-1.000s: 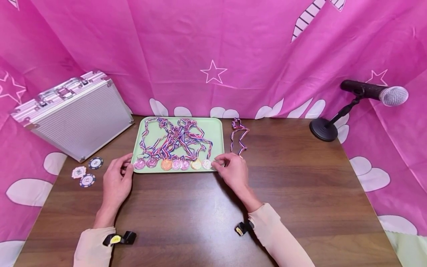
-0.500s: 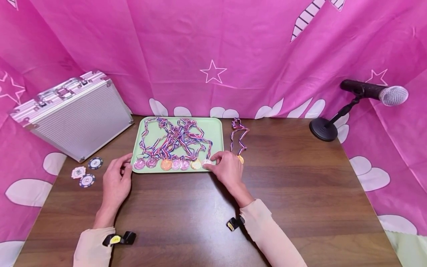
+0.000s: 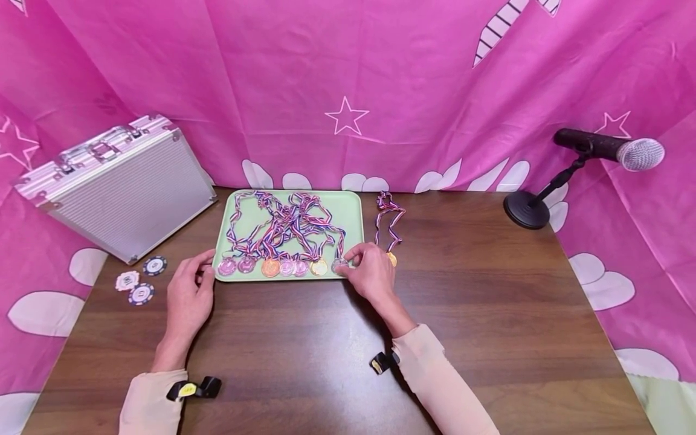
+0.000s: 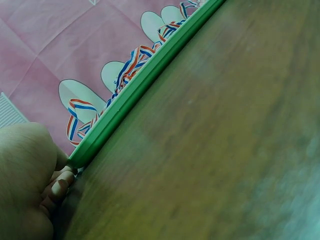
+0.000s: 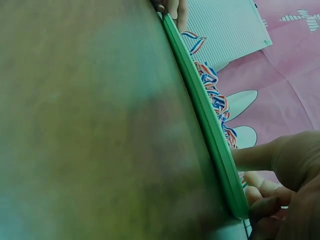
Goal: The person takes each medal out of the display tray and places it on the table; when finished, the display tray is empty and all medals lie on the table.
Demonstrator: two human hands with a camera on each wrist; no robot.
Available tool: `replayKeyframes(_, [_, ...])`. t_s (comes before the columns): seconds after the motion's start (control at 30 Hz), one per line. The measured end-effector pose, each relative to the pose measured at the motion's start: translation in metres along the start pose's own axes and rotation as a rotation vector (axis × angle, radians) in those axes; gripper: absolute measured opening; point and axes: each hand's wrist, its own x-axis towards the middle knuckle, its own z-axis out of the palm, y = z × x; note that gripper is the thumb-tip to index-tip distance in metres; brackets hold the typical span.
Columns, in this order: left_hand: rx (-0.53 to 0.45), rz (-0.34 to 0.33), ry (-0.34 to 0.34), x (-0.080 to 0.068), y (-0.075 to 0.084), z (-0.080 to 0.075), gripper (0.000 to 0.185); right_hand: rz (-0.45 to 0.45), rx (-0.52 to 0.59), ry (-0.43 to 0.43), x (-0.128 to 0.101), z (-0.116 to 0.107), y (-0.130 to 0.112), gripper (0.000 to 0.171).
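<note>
I saw a dark wood-grain tabletop (image 3: 489, 314) walled by pink star-print cloth (image 3: 380, 78). A ribbed aluminium case (image 3: 122, 181) leaned at left. My right hand (image 3: 372, 275) pinched the silver medal (image 3: 339, 264) at the flat green tray's (image 3: 353, 208) near right corner; my left hand (image 3: 187, 296), fingers loosely curled, touched its left corner.

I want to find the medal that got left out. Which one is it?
Find the green tray on the brown table. Just right of it, beside the right hand, lies a gold medal on a striped ribbon. It alone lies off the tray.
</note>
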Motion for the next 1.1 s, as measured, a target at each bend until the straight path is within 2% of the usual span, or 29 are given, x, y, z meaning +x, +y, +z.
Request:
replayKeyframes(0.17, [-0.009,0.017,0.018,0.000,-0.001,0.001,0.036,-0.048,0.144,0.001,-0.008,-0.024,-0.018,0.019])
replayKeyframes(0.27, [-0.013,0.021,0.023,-0.001,-0.002,0.001,0.036,-0.027,0.290,-0.029,-0.008,-0.038,-0.027,0.012])
replayKeyframes(0.4, [-0.009,0.016,0.020,-0.001,-0.002,0.001,0.036,0.025,0.542,-0.061,-0.003,-0.051,-0.034,0.007])
replayKeyframes(0.5, [-0.006,0.014,0.019,-0.001,-0.002,0.001,0.036,0.064,0.710,-0.081,0.001,-0.064,-0.042,0.010])
replayKeyframes(0.6, [-0.005,0.011,0.019,-0.001,-0.001,0.001,0.036,0.093,0.822,-0.091,0.004,-0.079,-0.052,0.013])
replayKeyframes(0.83, [-0.003,0.004,0.016,0.000,0.000,0.001,0.035,0.079,0.910,-0.076,0.007,-0.104,-0.071,0.017])
replayKeyframes(1.1, [0.001,-0.004,0.006,0.000,0.000,0.001,0.035,-0.064,1.052,-0.020,0.002,-0.136,-0.093,0.016])
